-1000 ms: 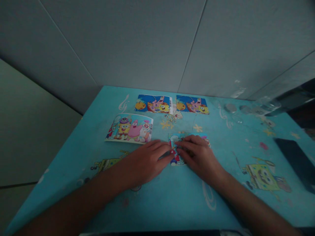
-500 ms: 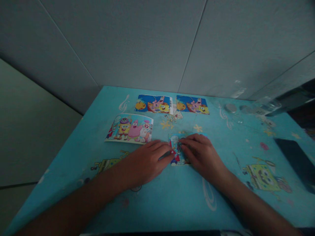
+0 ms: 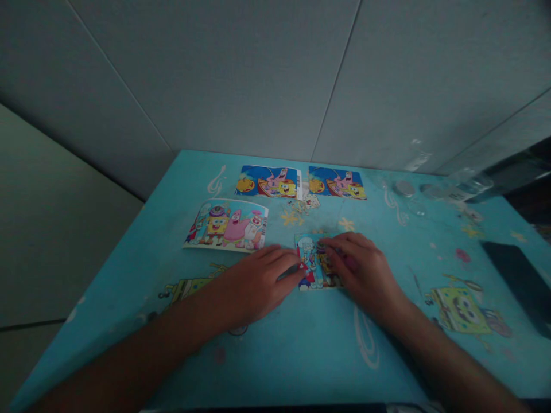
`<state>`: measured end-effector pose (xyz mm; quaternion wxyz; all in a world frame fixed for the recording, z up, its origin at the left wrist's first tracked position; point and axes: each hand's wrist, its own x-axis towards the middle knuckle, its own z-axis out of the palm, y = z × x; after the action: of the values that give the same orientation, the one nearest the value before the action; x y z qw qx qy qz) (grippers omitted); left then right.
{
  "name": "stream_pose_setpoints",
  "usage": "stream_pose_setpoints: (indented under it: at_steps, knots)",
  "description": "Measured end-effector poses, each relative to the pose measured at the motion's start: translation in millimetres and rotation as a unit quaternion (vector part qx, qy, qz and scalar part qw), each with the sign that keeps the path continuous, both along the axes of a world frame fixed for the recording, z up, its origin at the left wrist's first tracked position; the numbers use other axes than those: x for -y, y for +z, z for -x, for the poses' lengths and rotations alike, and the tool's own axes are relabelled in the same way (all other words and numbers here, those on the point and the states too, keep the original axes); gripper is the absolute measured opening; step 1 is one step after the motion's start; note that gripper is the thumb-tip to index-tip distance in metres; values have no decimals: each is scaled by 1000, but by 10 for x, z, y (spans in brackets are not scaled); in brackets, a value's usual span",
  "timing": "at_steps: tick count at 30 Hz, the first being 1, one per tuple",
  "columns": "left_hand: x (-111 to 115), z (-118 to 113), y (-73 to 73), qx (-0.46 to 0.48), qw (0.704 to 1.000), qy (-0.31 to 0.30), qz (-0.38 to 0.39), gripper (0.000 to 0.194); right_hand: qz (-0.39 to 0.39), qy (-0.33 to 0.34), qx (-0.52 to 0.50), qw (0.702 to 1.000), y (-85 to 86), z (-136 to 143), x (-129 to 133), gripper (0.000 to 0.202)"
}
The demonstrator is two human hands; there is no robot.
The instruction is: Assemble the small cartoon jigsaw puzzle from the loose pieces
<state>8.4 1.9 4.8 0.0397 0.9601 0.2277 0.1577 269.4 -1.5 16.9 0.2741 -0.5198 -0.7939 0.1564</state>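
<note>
A small cartoon picture card (image 3: 313, 269) lies flat on the table between my hands, its right part covered. My left hand (image 3: 269, 281) is at the card's left edge, with thumb and bent fingers gripping that edge. Over the right part of the card is my right hand (image 3: 359, 264). Its thumb and fingertips are pinched together low on the picture; whatever is between them is hidden. Left of the card, behind my left hand, lies a larger curled sheet (image 3: 226, 226) with matching cartoon characters.
At the back lie two blue cartoon pictures, a left one (image 3: 267, 182) and a right one (image 3: 337, 183). Small scraps (image 3: 307, 202) lie in front of them. A clear plastic bottle (image 3: 467, 186) is at the back right, a dark flat object (image 3: 516, 281) at the right edge. A grey wall (image 3: 258, 86) rises behind.
My right hand has slid a little to the right across the card, baring more of its middle. My left hand stays at the left edge.
</note>
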Motion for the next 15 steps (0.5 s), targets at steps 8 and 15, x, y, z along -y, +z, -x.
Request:
stream_pose_setpoints:
  at_steps: [8, 15]
  knots:
    - [-6, 22, -17, -1, 1000, -5, 1, 33, -38, -100, -41, 993, 124, -160, -47, 25]
    - [-3, 22, -20, 0, 1000, -2, 19, 32, -22, -94, -53, 994, 117, -171, 8, 23]
